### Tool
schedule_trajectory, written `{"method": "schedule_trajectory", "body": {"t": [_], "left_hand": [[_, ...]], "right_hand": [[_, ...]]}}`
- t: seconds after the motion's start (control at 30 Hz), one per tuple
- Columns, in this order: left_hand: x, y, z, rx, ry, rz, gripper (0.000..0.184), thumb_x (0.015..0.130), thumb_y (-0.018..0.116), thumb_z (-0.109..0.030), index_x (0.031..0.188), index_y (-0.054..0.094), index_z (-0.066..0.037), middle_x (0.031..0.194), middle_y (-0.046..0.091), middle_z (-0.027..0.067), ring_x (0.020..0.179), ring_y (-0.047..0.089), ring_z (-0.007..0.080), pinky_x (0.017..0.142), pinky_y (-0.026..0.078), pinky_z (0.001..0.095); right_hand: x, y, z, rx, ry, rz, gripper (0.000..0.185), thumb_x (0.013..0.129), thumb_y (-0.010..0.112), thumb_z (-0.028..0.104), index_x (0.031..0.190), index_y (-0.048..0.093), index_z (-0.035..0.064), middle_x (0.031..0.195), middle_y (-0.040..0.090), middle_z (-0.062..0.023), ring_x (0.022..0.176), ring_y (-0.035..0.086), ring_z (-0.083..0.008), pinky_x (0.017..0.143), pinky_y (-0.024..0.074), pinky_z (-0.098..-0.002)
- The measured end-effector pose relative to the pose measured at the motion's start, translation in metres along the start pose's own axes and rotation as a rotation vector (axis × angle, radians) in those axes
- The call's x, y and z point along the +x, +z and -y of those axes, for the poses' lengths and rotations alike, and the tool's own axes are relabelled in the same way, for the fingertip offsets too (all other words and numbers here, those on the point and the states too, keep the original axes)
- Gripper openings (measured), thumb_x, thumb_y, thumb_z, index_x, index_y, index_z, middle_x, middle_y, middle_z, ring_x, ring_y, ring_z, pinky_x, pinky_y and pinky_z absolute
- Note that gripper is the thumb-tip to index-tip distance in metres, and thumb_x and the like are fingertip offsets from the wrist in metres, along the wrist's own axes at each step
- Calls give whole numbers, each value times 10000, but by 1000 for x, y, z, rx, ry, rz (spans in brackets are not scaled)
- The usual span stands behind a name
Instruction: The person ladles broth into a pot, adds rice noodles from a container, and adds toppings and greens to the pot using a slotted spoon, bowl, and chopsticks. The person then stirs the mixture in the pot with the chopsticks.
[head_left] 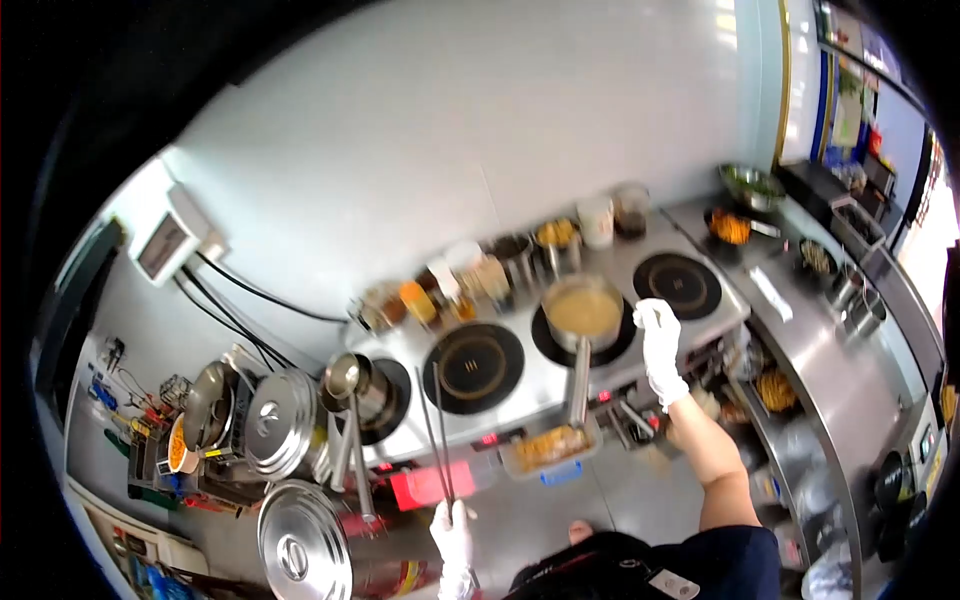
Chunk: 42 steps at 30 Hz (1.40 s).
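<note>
My left hand (452, 533), in a white glove, is closed round a pair of long dark chopsticks (440, 440) at the stove's front edge. Their tips point up toward the black round hob (473, 368). My right hand (657, 325), also gloved, is raised just right of a steel saucepan (583, 312) with pale liquid in it. Its fingers look curled together; whether they hold anything is too small to tell. The saucepan sits on a hob, its handle toward me.
Seasoning containers (418, 302) and pots line the wall behind the hobs. Lidded steel pots (280, 425) stand at the left. A food tray (550, 450) is at the stove's front. On the right counter (800, 335) are bowls and small pots.
</note>
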<state>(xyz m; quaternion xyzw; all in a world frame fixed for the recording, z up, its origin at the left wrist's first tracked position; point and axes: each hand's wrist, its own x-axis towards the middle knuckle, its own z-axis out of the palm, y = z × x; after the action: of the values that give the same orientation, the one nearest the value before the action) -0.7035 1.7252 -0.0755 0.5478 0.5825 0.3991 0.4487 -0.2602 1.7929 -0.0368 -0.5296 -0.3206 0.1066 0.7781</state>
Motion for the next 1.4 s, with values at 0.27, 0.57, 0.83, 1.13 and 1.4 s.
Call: {"method": "schedule_trajectory", "body": {"t": [0.27,0.57,0.83,1.13,1.4], "left_hand": [[-43,-35,-47,-271,246,-12,166,983,482,-118,1071,601,-43,661,595,13,496,444,36,455,334,192],[-96,-96,-45,-311,249,-102,191,963,465,-88,1073,594,-1,647,589,17,487,441,52,459,350,204],[-101,-119,-29,-340,253,-151,214,991,452,-142,1064,594,1,627,579,10,455,423,44,426,321,194],[-81,-130,-32,-268,272,-68,209,985,444,-124,1063,596,-5,631,584,13,455,425,49,437,330,199],[-56,-165,-45,-467,266,-205,343,1003,433,-330,1043,629,-52,548,463,-46,401,333,43,373,211,215]], "right_hand": [[-46,178,372,-94,-1478,220,146,782,678,72,925,662,47,885,671,-98,816,651,-227,715,540,-328],[-201,345,585,64,-2028,-38,519,811,645,426,1172,582,60,1191,583,-111,1198,506,-240,1046,351,-442],[-120,266,641,-369,-1708,141,230,870,531,236,937,667,63,837,673,-156,782,666,-297,679,561,-381],[202,-282,403,-2103,-474,-963,442,934,535,307,1350,419,217,905,678,-48,807,633,-197,687,515,-402],[-51,-390,178,-2400,822,158,315,946,411,311,1213,551,218,1311,499,32,1233,463,-157,955,395,-348]]}}
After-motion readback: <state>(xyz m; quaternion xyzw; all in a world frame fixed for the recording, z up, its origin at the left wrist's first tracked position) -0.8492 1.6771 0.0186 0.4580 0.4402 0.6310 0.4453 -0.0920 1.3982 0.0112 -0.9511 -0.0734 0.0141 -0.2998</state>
